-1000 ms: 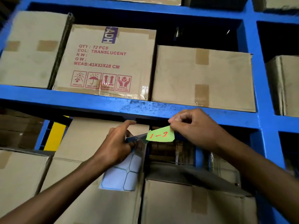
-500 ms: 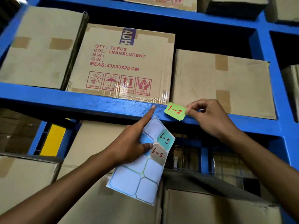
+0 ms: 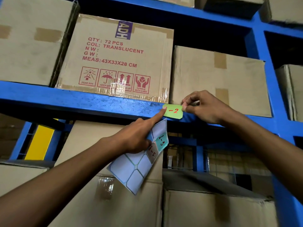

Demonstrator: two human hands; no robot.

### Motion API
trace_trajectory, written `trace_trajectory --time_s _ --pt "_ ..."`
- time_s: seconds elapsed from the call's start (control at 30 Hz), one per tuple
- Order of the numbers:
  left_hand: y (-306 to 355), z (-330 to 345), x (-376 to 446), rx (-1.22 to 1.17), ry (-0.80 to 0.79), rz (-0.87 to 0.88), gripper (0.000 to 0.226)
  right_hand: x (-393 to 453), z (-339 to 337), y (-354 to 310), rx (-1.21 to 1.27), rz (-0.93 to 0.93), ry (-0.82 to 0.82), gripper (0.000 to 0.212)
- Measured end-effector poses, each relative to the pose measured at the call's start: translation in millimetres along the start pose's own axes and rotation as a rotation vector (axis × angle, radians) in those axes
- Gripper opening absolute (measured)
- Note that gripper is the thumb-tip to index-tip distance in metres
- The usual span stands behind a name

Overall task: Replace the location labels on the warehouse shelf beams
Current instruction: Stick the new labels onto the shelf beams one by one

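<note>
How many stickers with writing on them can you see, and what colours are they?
Green sticker, on the blue beam: 1
Teal sticker, on the sheet: 1
Pale pinkish sticker, on the sheet: 1
Total: 3

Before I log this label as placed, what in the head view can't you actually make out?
- Green label: the first character is covered by the left hand's fingertip; only "-2" reads.
- Whether it is stuck flat to the blue beam: its right edge lies under the right hand's grip.
- Sticker sheet: partly behind the left hand; the lower sticker's writing is too small to be sure of.
- Printed carton's symbol captions: glare from tape.
</note>
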State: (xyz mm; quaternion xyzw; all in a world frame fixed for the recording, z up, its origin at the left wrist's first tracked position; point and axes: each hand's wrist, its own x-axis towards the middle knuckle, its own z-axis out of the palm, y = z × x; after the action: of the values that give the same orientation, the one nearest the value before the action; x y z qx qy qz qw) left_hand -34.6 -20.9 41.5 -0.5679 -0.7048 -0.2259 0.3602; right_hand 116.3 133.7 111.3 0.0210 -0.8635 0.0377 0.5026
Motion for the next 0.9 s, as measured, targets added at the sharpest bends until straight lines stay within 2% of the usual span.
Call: trace_trajectory --time_s 0.17,0.53,0.67,0.9 --pt "0 5 6 0.014 -0.024 -0.02 0.109 1 1 0 -0.003 0.004 -0.029 0.026" --pt "-2 6 10 0.077 -0.042 -0.053 0.111 4 -2 4 -0.037 -0.026 -0.042 0.026" --pt "-1 10 11 0.101 -0.051 -0.064 0.109 6 1 8 -0.083 -0.05 -0.027 0.013" --pt "2 12 12 0.141 -0.045 -0.075 0.108 8 4 10 -0.131 -0.063 0.042 0.012"
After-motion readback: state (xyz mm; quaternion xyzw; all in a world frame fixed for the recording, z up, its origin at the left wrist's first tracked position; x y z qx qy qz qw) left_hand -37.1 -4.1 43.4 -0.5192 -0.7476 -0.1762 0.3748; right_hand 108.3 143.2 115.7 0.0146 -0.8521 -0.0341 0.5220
